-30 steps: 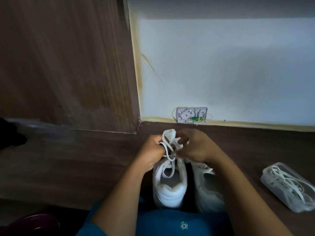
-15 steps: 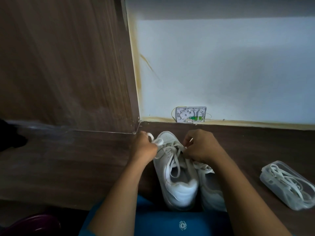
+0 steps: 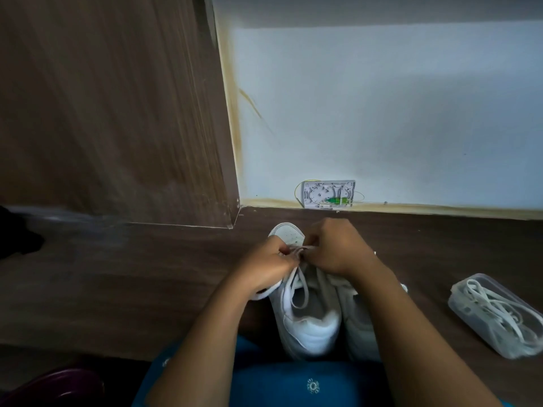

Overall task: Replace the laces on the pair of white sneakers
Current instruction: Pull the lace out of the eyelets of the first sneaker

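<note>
A dark wood surface [image 3: 147, 274] held a pair of white sneakers side by side, toes pointing away: the left-side sneaker [image 3: 305, 318] and the other sneaker [image 3: 363, 330]. A clear plastic box [image 3: 499, 315] of spare laces lay well apart to the right. The left hand [image 3: 264, 268] and the right hand [image 3: 338, 248] were both curled, pinching the lace [image 3: 297, 250] over the left-side sneaker's front eyelets. The lace was probably being worked at the toe end, though whether in or out could not be told. The next move likely called for drawing it through an eyelet.

Open wall box [image 3: 327, 193] low on white wall [image 3: 382, 113], wood panel [image 3: 102, 113] left, dark tabletop [image 3: 147, 274]
</note>
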